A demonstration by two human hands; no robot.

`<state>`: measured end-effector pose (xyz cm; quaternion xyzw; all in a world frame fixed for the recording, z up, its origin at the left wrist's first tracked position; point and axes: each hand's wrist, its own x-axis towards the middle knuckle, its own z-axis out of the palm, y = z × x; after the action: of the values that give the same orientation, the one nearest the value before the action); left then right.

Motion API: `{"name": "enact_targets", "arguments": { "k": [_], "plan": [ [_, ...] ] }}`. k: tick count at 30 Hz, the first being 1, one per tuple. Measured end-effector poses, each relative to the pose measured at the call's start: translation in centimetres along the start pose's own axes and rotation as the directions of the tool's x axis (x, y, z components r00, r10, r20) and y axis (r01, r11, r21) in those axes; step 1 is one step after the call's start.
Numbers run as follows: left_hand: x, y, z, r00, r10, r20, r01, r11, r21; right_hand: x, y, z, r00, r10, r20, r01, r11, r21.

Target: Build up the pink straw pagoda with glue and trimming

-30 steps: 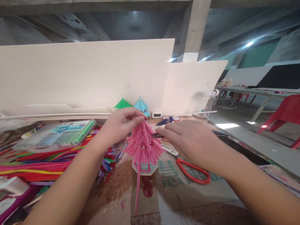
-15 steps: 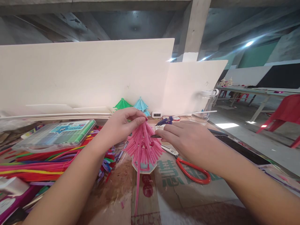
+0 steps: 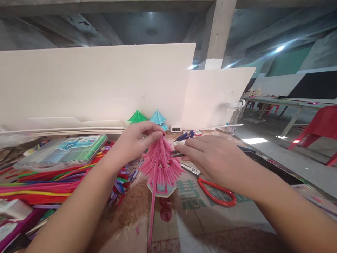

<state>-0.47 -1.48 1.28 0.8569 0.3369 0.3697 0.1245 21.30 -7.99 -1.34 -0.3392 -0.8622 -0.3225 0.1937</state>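
My left hand (image 3: 143, 138) pinches the tip of a pink pipe-cleaner model (image 3: 161, 161), shaped like a tiered roof and standing on a small pale base (image 3: 162, 190). One long pink pipe cleaner (image 3: 151, 219) hangs from its front down over the cardboard. Closed fingers of my right hand (image 3: 210, 154) hold a dark, thin-tipped tool (image 3: 178, 154) against the model's right side. Most of that tool is hidden by the hand. Just behind the hand is a blue glue gun (image 3: 186, 136) with a clear glue stick. Beneath it lie red-handled scissors (image 3: 216, 193).
Colourful pipe cleaners (image 3: 44, 186) and a clear plastic case (image 3: 63, 151) fill the left side. Green (image 3: 137, 116) and light blue (image 3: 158, 117) roof models stand at the back beside a small digital clock (image 3: 176, 128). A clear jug (image 3: 229, 117) stands back right.
The tool in my right hand has shifted slightly right. The long pink pipe cleaner's lower end has swung a little left. My left hand stays at the model's tip.
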Motion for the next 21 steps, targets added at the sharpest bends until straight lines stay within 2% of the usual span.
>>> {"name": "enact_targets", "arguments": {
  "k": [3,10,15,21],
  "plan": [
    [0.01,0.13,0.03,1.0,0.004,0.006,-0.004,1.0,0.004,-0.06,-0.05,0.13,0.999,-0.007,0.05,0.008,1.0,-0.006],
    [0.01,0.2,0.09,1.0,0.006,0.008,-0.006,1.0,0.014,0.03,-0.27,-0.05,0.998,-0.044,0.04,0.044,0.999,-0.004],
    [0.03,0.16,0.07,1.0,-0.001,0.012,0.001,1.0,0.005,0.07,-0.28,-0.04,0.995,-0.038,0.092,0.039,0.999,-0.016],
    [0.03,0.19,-0.02,1.0,-0.004,0.009,0.004,1.0,0.007,-0.16,-0.12,-0.14,0.999,0.012,0.035,-0.012,1.0,0.005]
  ]
}}
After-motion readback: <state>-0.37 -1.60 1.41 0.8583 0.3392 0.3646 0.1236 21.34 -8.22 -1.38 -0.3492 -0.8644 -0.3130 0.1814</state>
